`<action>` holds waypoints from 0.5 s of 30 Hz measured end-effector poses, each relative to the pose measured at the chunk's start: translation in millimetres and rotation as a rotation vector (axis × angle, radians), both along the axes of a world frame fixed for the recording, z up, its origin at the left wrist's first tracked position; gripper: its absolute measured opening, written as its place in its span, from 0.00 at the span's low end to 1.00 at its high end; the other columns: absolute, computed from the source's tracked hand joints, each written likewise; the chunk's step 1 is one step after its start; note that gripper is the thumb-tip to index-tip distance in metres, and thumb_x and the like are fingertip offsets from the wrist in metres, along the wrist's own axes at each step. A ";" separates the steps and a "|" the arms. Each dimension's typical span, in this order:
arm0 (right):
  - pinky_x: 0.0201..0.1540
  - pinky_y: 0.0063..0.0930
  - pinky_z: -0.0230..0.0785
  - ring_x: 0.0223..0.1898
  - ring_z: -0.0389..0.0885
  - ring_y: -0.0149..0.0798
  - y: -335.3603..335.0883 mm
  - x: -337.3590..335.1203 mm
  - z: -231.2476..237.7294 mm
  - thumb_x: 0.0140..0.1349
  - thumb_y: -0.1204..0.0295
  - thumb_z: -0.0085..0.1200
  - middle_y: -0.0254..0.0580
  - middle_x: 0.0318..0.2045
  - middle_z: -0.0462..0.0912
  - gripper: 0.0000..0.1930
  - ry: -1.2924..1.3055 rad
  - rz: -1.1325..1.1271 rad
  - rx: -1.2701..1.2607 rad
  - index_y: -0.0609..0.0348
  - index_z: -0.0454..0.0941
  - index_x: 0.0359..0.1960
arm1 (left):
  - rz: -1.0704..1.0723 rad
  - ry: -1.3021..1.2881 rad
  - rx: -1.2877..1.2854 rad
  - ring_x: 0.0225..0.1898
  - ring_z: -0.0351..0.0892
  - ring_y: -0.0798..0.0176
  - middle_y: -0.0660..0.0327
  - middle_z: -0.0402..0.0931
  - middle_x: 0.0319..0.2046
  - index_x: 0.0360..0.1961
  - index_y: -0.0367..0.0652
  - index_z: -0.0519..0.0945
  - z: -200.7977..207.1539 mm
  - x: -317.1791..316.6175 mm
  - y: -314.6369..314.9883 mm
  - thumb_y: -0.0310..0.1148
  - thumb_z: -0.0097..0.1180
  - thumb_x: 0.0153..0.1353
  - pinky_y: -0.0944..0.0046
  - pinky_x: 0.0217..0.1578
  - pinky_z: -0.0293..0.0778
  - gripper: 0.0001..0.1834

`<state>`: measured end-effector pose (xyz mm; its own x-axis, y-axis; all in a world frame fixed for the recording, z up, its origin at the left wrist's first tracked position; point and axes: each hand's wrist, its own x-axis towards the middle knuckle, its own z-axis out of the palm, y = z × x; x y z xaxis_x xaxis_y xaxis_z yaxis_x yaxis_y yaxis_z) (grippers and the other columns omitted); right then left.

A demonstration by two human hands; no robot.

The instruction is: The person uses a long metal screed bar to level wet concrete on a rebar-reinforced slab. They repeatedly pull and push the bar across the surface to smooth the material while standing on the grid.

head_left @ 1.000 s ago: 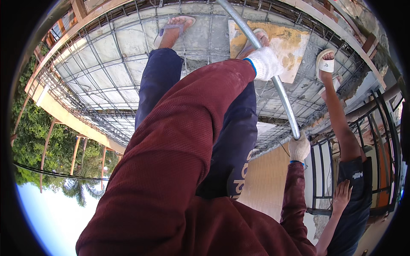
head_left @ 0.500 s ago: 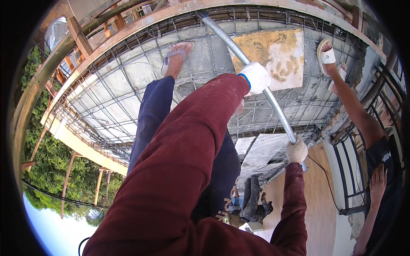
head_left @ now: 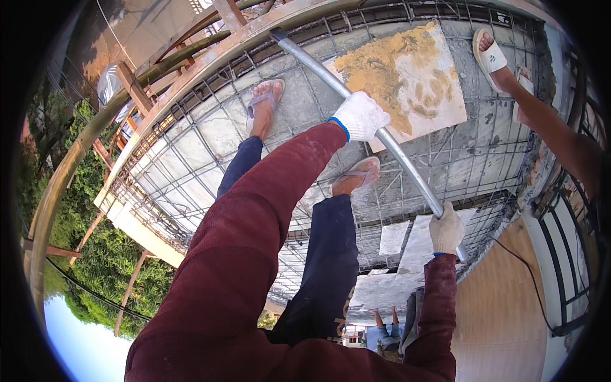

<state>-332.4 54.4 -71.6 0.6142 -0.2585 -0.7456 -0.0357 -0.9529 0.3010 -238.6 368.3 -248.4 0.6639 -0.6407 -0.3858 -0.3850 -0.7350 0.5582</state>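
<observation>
Metal pipe: slants across the view above the steel mesh, far tip by the timber edge (contact unclear)
Left hand: white-gloved, grip curled snugly around the pipe's middle
Right hand: gloved, grip wrapped near the pipe's lower end
Stained board: partly behind the pipe

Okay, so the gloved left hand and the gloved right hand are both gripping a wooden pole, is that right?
Not wooden: the head view shows a silvery metal pole, gripped by both the gloved left hand and the gloved right hand.
</observation>
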 end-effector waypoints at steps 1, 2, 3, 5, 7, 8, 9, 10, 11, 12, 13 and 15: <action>0.43 0.53 0.77 0.40 0.87 0.60 1.1 27.1 16.4 0.57 0.68 0.60 0.51 0.34 0.87 0.11 0.002 0.047 -0.035 0.50 0.79 0.42 | 0.045 -0.030 -0.024 0.34 0.87 0.54 0.61 0.85 0.28 0.32 0.54 0.84 7.6 13.6 -1.0 0.38 0.61 0.52 0.51 0.37 0.76 0.06; 0.42 0.52 0.77 0.39 0.87 0.58 5.1 56.2 40.1 0.57 0.69 0.61 0.49 0.33 0.87 0.11 -0.008 0.148 -0.039 0.51 0.78 0.42 | 0.096 -0.057 -0.041 0.35 0.87 0.54 0.61 0.85 0.28 0.32 0.54 0.84 14.9 24.2 0.1 0.39 0.61 0.52 0.51 0.37 0.76 0.06; 0.42 0.51 0.77 0.39 0.87 0.57 10.5 88.6 68.1 0.56 0.70 0.62 0.48 0.32 0.86 0.12 -0.059 0.204 -0.003 0.51 0.78 0.42 | 0.149 -0.078 -0.066 0.35 0.87 0.53 0.61 0.85 0.29 0.32 0.54 0.84 23.5 33.1 0.9 0.39 0.60 0.52 0.51 0.37 0.76 0.07; 0.43 0.50 0.77 0.39 0.87 0.56 34.1 160.0 122.4 0.56 0.72 0.61 0.49 0.34 0.86 0.11 -0.096 0.358 -0.009 0.52 0.78 0.42 | 0.252 -0.067 -0.112 0.36 0.87 0.53 0.61 0.85 0.29 0.33 0.55 0.83 48.3 71.1 6.0 0.40 0.60 0.52 0.51 0.38 0.77 0.07; 0.42 0.50 0.76 0.39 0.86 0.57 58.8 230.9 164.2 0.55 0.74 0.60 0.52 0.32 0.85 0.11 -0.145 0.523 0.009 0.53 0.78 0.41 | 0.392 -0.068 -0.151 0.36 0.87 0.52 0.61 0.85 0.29 0.32 0.55 0.84 75.6 100.5 7.1 0.40 0.60 0.52 0.50 0.38 0.77 0.07; 0.41 0.50 0.75 0.39 0.86 0.57 64.9 260.9 180.8 0.55 0.74 0.59 0.54 0.32 0.85 0.12 -0.215 0.651 0.020 0.53 0.77 0.41 | 0.469 -0.089 -0.173 0.35 0.87 0.51 0.61 0.85 0.29 0.31 0.55 0.84 84.9 116.8 8.5 0.40 0.60 0.52 0.49 0.38 0.78 0.07; 0.41 0.49 0.75 0.39 0.86 0.57 60.4 300.2 189.6 0.54 0.75 0.59 0.52 0.32 0.85 0.12 -0.134 0.752 -0.081 0.54 0.77 0.41 | 0.562 -0.147 -0.208 0.33 0.87 0.51 0.60 0.85 0.28 0.31 0.56 0.85 91.5 126.6 10.5 0.41 0.61 0.52 0.49 0.36 0.78 0.06; 0.43 0.49 0.75 0.41 0.85 0.56 61.0 328.1 198.5 0.54 0.76 0.58 0.51 0.34 0.85 0.12 -0.173 0.846 -0.081 0.55 0.77 0.41 | 0.626 -0.159 -0.236 0.33 0.87 0.51 0.60 0.85 0.28 0.31 0.56 0.85 99.8 133.3 14.7 0.41 0.61 0.52 0.49 0.36 0.79 0.07; 0.46 0.49 0.75 0.43 0.85 0.56 69.6 350.3 211.2 0.54 0.75 0.58 0.51 0.37 0.85 0.14 -0.240 0.926 -0.006 0.55 0.78 0.44 | 0.691 -0.173 -0.266 0.33 0.87 0.51 0.59 0.85 0.28 0.31 0.56 0.85 109.5 140.3 21.0 0.41 0.61 0.52 0.49 0.36 0.79 0.07; 0.49 0.49 0.75 0.45 0.84 0.57 69.9 377.0 218.9 0.54 0.76 0.58 0.52 0.40 0.85 0.17 -0.164 0.934 -0.129 0.57 0.79 0.48 | 0.753 -0.188 -0.298 0.32 0.87 0.51 0.59 0.85 0.27 0.32 0.56 0.85 119.5 146.9 27.9 0.41 0.61 0.52 0.49 0.35 0.79 0.07; 0.49 0.49 0.75 0.46 0.84 0.57 84.7 390.7 225.4 0.53 0.76 0.58 0.53 0.40 0.85 0.18 -0.186 0.988 -0.095 0.58 0.79 0.48 | 0.747 -0.154 -0.255 0.32 0.87 0.50 0.58 0.85 0.26 0.33 0.57 0.86 125.3 152.7 37.5 0.42 0.62 0.51 0.49 0.36 0.80 0.08; 0.50 0.50 0.75 0.47 0.83 0.59 122.5 415.6 234.6 0.52 0.77 0.58 0.54 0.40 0.85 0.19 -0.162 1.011 -0.037 0.60 0.80 0.48 | 0.832 -0.168 -0.309 0.34 0.87 0.50 0.58 0.86 0.28 0.33 0.57 0.87 123.0 160.1 61.6 0.42 0.62 0.51 0.49 0.37 0.80 0.09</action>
